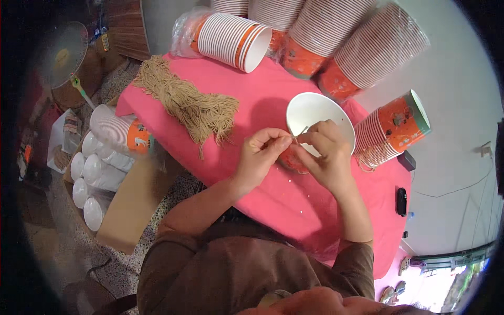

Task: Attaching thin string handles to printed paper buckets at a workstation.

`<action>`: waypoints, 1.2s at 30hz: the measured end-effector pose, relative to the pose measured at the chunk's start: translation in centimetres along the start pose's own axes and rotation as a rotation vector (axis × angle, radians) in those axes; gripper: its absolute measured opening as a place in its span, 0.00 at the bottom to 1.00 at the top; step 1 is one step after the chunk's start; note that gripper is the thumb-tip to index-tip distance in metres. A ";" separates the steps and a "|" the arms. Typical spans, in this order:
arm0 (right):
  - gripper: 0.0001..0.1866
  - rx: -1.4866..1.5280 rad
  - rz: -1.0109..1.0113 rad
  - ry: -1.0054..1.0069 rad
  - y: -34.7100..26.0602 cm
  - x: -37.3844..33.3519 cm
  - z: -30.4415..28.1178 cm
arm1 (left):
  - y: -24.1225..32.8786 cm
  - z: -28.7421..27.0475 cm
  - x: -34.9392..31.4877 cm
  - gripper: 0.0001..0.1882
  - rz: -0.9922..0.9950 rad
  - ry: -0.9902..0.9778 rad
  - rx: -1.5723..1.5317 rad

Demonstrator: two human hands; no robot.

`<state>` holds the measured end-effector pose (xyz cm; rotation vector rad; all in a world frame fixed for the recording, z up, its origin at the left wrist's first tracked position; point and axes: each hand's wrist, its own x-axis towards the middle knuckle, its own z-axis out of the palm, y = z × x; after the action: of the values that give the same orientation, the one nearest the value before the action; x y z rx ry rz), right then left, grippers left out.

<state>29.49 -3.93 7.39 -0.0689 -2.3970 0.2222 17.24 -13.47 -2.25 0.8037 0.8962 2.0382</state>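
Note:
A white paper bucket point(310, 108) with an orange outside stands on the pink-covered table, its open mouth tipped up toward me. At its near left rim my left hand point(261, 157) is closed, thumb and index finger pinched together. My right hand point(329, 152) reaches over the mouth, its thumb and fingers also pinched, almost touching the left fingertips. A thin pale cord point(300, 132) shows between the two pinches; most of it is hidden by my fingers. Left of my hands lies a large bundle of tan cords point(189, 102).
Nested orange buckets point(391, 126) with cords hanging from them lie at the right. Plastic-wrapped bucket stacks point(380, 50) line the far edge, with another stack point(231, 41) on its side. A cardboard box point(128, 210) of wrapped buckets sits on the floor, left. A black object point(401, 201) lies near the right edge.

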 end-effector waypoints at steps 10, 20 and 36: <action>0.08 -0.004 -0.027 0.012 -0.3 0.2 -1.5 | 3.4 0.9 0.9 0.08 0.535 -0.162 0.590; 0.03 0.512 0.399 -0.132 -1.4 -0.1 -2.1 | 3.7 0.8 1.4 0.06 0.715 -0.197 0.693; 0.04 0.766 0.133 -0.109 -3.8 -1.3 -3.1 | -3.5 1.5 1.8 0.05 0.481 0.049 0.317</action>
<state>32.54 -7.36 9.47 0.1431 -2.2551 1.2050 18.80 -9.92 -3.78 1.2427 1.1589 2.3632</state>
